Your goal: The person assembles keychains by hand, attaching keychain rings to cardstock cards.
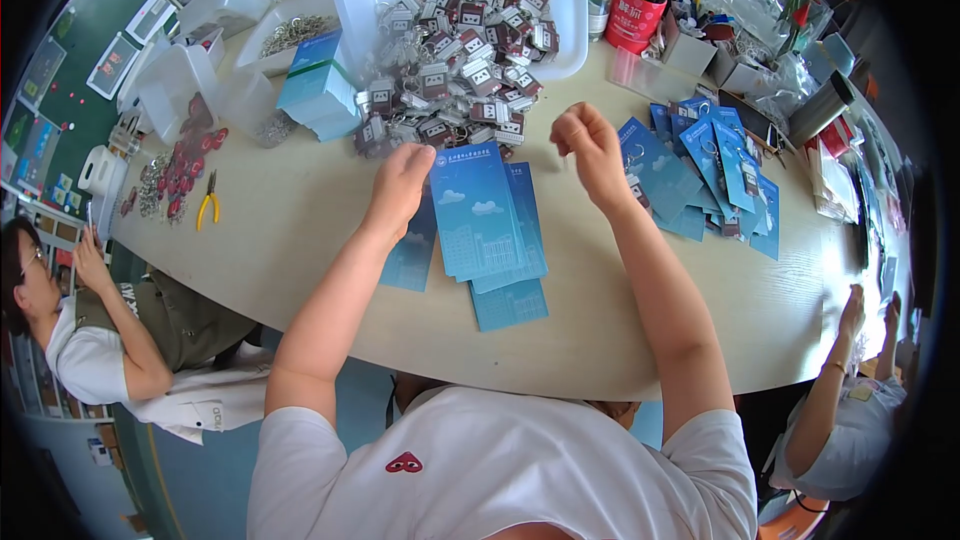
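My left hand (400,188) is closed at the upper left edge of several overlapping blue cards (475,215) printed with clouds and buildings. Its thumb lies along the top card's corner, and more cards stick out beneath. To the right, my right hand (592,152) is raised over the table with its fingers curled together; whatever they may pinch is hidden. A heap of brown-and-white keychains (465,60) with metal rings fills a white plastic bin (568,10) just beyond both hands, spilling over its near side. Beside my right forearm lies a loose pile of blue cards with keychains (700,165).
A banded stack of blue cards (320,90) stands left of the bin. Yellow-handled pliers (209,202) and red charms (190,165) lie farther left. A red can of scissors (634,20) stands at the back right. Other people sit at both sides.
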### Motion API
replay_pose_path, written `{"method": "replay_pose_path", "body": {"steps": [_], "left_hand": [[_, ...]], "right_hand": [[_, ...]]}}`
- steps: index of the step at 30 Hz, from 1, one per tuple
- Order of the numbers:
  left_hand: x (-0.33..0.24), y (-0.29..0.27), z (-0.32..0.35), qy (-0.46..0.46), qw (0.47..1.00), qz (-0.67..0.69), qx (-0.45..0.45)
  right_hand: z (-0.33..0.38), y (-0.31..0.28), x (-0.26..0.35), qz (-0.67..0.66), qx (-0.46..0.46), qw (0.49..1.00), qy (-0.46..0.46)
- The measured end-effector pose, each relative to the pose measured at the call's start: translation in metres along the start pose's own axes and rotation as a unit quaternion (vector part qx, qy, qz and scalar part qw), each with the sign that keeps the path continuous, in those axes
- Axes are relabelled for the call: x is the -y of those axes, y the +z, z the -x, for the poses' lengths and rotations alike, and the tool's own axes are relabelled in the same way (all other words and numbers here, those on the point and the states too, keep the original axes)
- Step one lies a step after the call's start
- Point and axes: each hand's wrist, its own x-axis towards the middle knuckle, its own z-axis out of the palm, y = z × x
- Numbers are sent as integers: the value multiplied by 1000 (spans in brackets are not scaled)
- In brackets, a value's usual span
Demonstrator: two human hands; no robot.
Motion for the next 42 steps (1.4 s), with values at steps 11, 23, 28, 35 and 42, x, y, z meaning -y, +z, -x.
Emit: {"method": "replay_pose_path", "body": {"steps": [11,23,28,35,42], "left_hand": [[6,20,-16,296,919,-220,-139],[-21,40,-5,183,976,1,-121],[-32,61,16,181,973,113,-86],[-41,66,31,176,964,197,1],[-47,72,40,125,948,294,3]], "right_hand": [[9,23,-12,213,92,973,2],[23,50,28,257,-25,949,-183],[20,46,27,394,-43,883,-251],[21,52,42,403,-54,867,-287],[22,52,48,399,-61,858,-319]]}}
